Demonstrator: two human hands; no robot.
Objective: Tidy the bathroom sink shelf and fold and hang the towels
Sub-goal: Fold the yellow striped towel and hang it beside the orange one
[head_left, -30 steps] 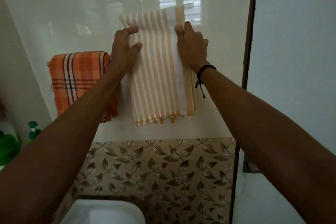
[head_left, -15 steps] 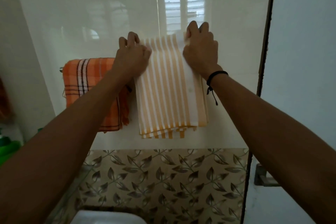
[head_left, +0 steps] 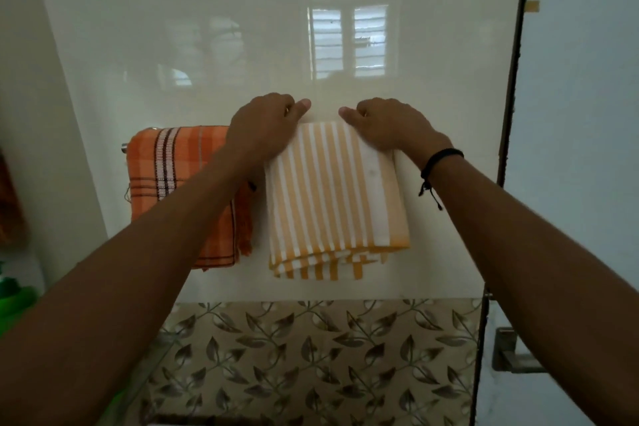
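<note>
A folded yellow-and-white striped towel (head_left: 333, 197) hangs on the wall rail, right of an orange checked towel (head_left: 166, 180) draped over the same rail (head_left: 124, 148). My left hand (head_left: 266, 124) grips the striped towel's top left corner, fingers curled behind the fold. My right hand (head_left: 387, 124) grips its top right corner the same way, a black cord on the wrist. The rail under the striped towel is hidden.
Glossy cream wall tiles sit above a leaf-patterned tile band (head_left: 311, 356). A dark door frame (head_left: 508, 149) runs down the right, with a metal handle (head_left: 515, 353) low beside it. Green containers (head_left: 14, 297) stand at the far left edge.
Both hands have lowered the striped towel from flat against the wall down over the rail; its top edge now sits level with the orange towel's top.
</note>
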